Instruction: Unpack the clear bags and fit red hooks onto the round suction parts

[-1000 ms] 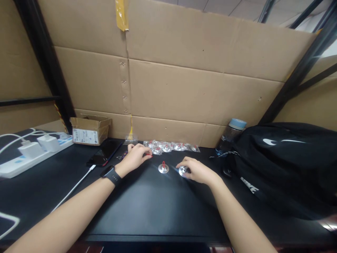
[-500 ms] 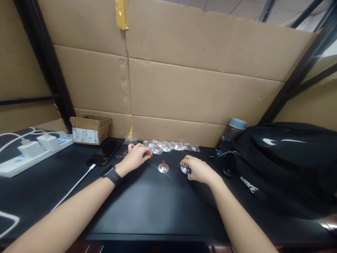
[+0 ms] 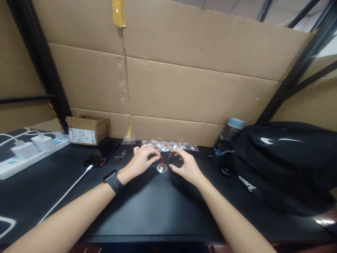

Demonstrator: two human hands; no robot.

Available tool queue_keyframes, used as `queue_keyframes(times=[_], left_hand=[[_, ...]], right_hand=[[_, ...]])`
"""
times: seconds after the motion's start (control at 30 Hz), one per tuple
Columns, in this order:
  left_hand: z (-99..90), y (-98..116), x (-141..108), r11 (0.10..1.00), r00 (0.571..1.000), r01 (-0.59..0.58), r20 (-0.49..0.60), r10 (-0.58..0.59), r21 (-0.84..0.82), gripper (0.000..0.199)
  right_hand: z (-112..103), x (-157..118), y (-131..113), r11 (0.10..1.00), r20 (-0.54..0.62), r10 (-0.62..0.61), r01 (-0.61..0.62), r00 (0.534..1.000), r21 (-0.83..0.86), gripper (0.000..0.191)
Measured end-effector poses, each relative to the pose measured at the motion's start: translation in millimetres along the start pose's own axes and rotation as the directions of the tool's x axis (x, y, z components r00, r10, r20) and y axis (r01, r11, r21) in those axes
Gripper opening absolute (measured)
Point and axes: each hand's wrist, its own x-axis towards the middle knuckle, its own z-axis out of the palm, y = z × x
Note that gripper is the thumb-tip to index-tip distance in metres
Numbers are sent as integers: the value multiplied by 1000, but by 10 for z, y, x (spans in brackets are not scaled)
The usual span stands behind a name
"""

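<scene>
Pinched between thumb and fingers, a red loop (image 3: 158, 156) is in my left hand (image 3: 143, 161). My right hand (image 3: 186, 166) grips a metal finger cymbal (image 3: 170, 158) by its rim, turned up on edge with its face towards the left hand. Between and just below both hands, another finger cymbal (image 3: 162, 168) lies on the black table, its red loop standing up. Behind the hands, several finger cymbals in clear plastic wrap (image 3: 184, 146) lie in a row by the cardboard wall, partly hidden by my fingers.
To the left are a phone (image 3: 101, 154) with a white cable, a small keychain-like item (image 3: 121, 155), an open cardboard box (image 3: 88, 131) and a power strip (image 3: 34, 154). A bottle (image 3: 226, 137) and a black bag (image 3: 284, 165) stand on the right.
My right hand has moved left and lifted the finger cymbal, tilting it onto its edge. My left hand has come right with the red loop, so the hands are closer together.
</scene>
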Motion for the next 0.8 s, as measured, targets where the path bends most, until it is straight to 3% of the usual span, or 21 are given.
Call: queue_keyframes(times=[0.37, 0.63, 0.8], left_hand=[[175, 200, -76, 998, 993, -58, -104, 55, -27, 15], [179, 232, -90, 998, 991, -56, -122, 55, -3, 15], [194, 238, -103, 992, 978, -104, -173, 115, 74, 12]], right_hand=[[161, -18, -129, 996, -44, -6, 10, 999, 91, 48], [192, -29, -164, 993, -60, -10, 17, 998, 115, 50], [180, -27, -181, 993, -42, 6, -1, 999, 121, 47]])
